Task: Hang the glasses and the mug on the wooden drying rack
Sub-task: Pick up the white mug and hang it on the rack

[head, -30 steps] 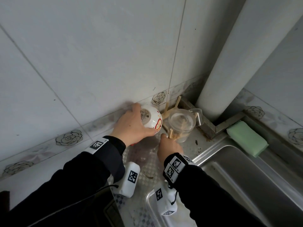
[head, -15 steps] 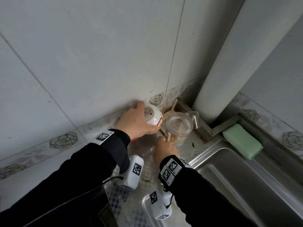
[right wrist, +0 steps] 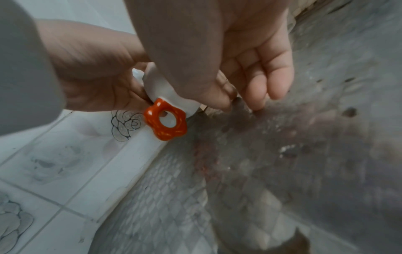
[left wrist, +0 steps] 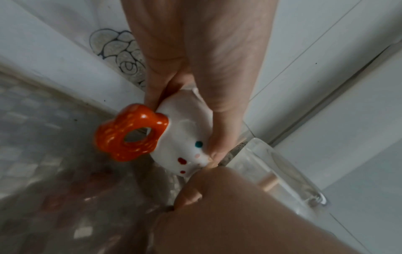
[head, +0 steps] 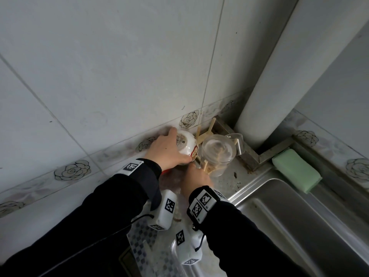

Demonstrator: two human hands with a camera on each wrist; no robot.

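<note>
My left hand (head: 169, 150) grips an upturned white mug (head: 185, 143) with an orange flower-shaped handle (left wrist: 128, 134), held against the left side of the wooden drying rack (head: 205, 132). A clear glass (head: 217, 154) hangs upside down on a rack peg (left wrist: 269, 183), and a second glass (head: 237, 140) sits behind it. My right hand (head: 196, 174) is low at the rack's foot, with thumb and fingertips (right wrist: 256, 101) pinched on its base beside the mug. The peg under the mug is hidden.
The rack stands in a tiled corner beside a thick white pipe (head: 279, 76). A steel sink (head: 299, 216) lies to the right, with a green sponge (head: 295, 168) on its rim. The worktop (right wrist: 282, 171) is mottled and stained.
Hardly anything has moved. The left hand keeps the mug at the rack and the right hand stays at the base; only the head view has drifted a little.
</note>
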